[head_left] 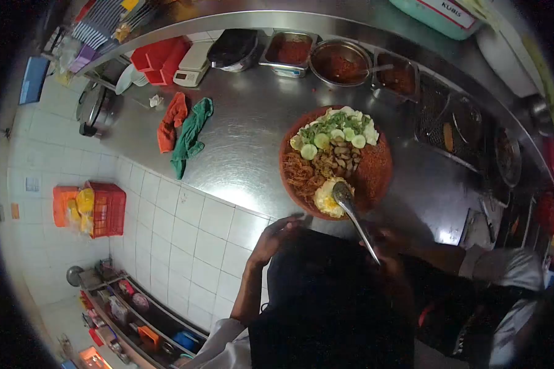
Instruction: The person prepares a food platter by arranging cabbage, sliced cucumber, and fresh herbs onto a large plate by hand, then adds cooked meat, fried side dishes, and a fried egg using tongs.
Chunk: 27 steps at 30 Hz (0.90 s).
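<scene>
A large round clay-coloured dish point(285, 178) stands on the steel counter near its front edge. It holds cucumber slices point(309, 151), shredded greens, brown chunks point(345, 154), fried brown shreds point(301, 175) and a red-orange spread point(375, 169). At its near side lies a fried egg point(327, 203). My right hand point(385, 249), dim in shadow, is closed around the handle of a metal spoon point(360, 227), whose bowl rests over the egg. My left hand point(282, 232) is by the counter edge, left of the dish's near rim, fingers stretched out and holding nothing.
Behind the dish stand steel containers of red sauce point(340, 61), a dark-lidded tub point(234, 49), a scale point(192, 64) and red bins point(160, 58). Orange and green cloths point(191, 132) lie left. A wire-mesh tray point(446, 123) sits right. An overhead shelf point(258, 17) spans the back.
</scene>
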Tool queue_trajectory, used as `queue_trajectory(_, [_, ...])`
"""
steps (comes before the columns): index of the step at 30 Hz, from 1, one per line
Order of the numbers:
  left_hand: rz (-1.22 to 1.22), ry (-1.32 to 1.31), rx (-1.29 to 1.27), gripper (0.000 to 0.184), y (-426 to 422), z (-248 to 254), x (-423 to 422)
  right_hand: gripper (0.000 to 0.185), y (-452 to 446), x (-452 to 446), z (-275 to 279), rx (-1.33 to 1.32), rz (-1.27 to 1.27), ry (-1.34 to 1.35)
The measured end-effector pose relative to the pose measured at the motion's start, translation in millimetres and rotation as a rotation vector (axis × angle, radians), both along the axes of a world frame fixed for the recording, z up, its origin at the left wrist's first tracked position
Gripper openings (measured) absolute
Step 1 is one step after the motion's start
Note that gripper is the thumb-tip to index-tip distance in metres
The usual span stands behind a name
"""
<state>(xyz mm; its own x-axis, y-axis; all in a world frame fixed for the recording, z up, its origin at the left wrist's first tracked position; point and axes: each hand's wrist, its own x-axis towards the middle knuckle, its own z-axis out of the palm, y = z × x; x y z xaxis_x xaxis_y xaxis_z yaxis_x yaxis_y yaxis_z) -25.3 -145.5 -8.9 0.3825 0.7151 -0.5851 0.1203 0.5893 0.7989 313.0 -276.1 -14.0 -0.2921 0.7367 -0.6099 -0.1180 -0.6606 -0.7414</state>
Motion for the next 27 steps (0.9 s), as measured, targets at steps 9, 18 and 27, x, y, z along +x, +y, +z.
queue_trajectory(9, [-0.078, -0.021, 0.042, 0.049, 21, -21, -50, 0.042, 25, -76, 64, -0.185, -0.212, -0.486])
queue_trajectory(18, [-0.139, 0.229, 0.116, 0.035, 31, -15, -59, 0.036, 18, -67, 107, 0.389, -0.032, -1.097])
queue_trajectory(27, [0.100, 0.109, 0.089, 0.028, 12, -37, -71, 0.042, 33, -1, 110, 0.184, -0.184, -1.235])
